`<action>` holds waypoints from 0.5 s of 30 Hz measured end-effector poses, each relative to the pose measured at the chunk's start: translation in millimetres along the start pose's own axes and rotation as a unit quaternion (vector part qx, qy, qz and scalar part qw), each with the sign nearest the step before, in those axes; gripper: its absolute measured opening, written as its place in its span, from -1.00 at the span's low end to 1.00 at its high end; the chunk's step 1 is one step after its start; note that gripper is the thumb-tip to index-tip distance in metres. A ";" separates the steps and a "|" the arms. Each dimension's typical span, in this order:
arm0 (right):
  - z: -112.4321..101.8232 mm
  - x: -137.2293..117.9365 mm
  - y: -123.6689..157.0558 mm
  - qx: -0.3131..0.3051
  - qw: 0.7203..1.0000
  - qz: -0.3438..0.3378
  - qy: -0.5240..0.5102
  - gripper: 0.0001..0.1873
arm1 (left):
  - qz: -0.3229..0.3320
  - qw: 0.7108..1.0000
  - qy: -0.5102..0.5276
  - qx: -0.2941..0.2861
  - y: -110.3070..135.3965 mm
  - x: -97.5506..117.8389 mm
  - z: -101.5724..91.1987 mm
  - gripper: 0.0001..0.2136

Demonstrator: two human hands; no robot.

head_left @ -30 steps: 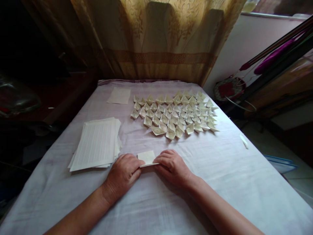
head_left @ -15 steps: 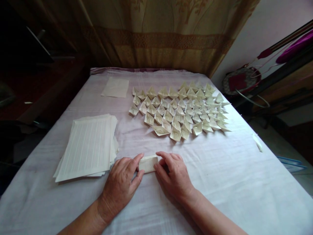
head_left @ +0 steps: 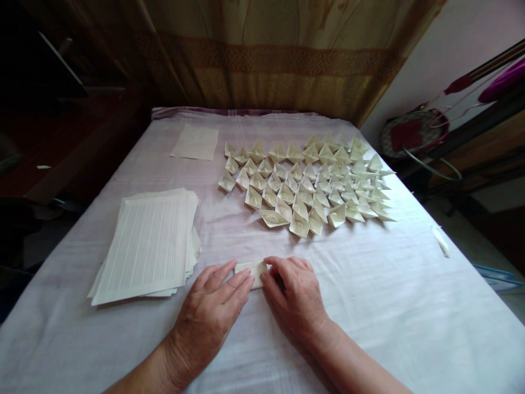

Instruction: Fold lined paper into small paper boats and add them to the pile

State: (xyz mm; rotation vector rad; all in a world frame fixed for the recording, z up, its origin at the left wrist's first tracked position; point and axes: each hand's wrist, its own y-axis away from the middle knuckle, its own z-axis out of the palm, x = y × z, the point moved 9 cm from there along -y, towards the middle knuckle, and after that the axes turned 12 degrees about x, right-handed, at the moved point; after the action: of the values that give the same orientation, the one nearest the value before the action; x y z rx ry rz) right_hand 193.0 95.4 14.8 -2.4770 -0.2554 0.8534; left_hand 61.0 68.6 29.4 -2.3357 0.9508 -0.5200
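A small folded strip of cream paper (head_left: 249,268) lies on the white cloth-covered table (head_left: 389,301) near its front edge. My left hand (head_left: 213,309) rests on the strip's left end with its fingers stretched flat over it. My right hand (head_left: 295,298) has bent fingers pressed together on the strip's right end. Beyond the hands, several small folded paper boats (head_left: 307,186) lie in rows on the cloth.
A stack of lined paper sheets (head_left: 150,243) lies to the left of my hands. One loose sheet (head_left: 196,142) sits at the far left. A small paper scrap (head_left: 442,241) lies near the right edge. A curtain (head_left: 266,60) hangs behind the table.
The paper piece went from a raised square flap to a narrow flat strip. My left fingers have spread over it, and the view has tilted down slightly.
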 end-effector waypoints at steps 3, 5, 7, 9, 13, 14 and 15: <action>0.0 -0.9 0.1 0.000 1.000 -0.010 0.008 -0.91 | 0.004 1.000 -0.003 -0.008 -2.0 1.8 0.7 -0.74; 0.4 -0.4 0.4 -0.002 1.000 -0.010 0.007 -0.92 | 0.002 1.000 -0.004 -0.008 -2.4 1.6 0.7 -0.73; 0.4 0.5 0.5 -0.001 1.000 -0.004 0.005 -0.93 | 0.003 1.000 -0.005 -0.008 -2.0 1.8 0.9 -0.72; 0.5 1.1 0.5 -0.001 1.000 0.001 0.007 -0.95 | 0.005 1.000 -0.005 -0.013 -1.3 2.4 1.8 -0.72; 0.3 1.1 0.2 -0.002 1.000 0.003 0.015 -0.94 | 0.004 1.000 -0.004 -0.019 -1.4 2.4 2.2 -0.71; 0.1 1.0 0.1 -0.003 1.000 0.003 0.016 -0.93 | 0.002 1.000 -0.003 -0.019 -1.6 2.0 2.2 -0.71; 0.1 1.0 0.1 -0.004 1.000 0.003 0.016 -0.93 | 0.001 1.000 -0.003 -0.019 -1.9 1.9 2.1 -0.71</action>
State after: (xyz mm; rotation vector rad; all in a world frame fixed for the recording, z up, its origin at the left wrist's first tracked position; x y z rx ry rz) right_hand 193.7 95.7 14.2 -2.4970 -0.2404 0.8173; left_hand 64.3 69.0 29.3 -2.3685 0.9671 -0.4989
